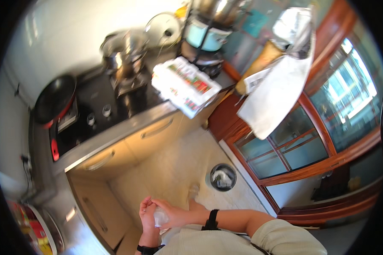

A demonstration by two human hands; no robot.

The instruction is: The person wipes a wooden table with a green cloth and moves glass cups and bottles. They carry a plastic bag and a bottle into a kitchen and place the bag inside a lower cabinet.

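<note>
My left hand and my right hand are close together in front of my body, low in the picture. Between them they hold a whitish, translucent piece of plastic. Its exact kind cannot be made out, as the fingers and palms cover part of it. The fingers of my right hand reach across toward the left one, and both hands are closed around the plastic. Black bands circle both wrists.
To the left runs a counter with a black gas stove. It carries a frying pan and a steel pot. A white printed carton overhangs the counter edge. On the floor stands a round bin. A white apron hangs near the wood-framed door.
</note>
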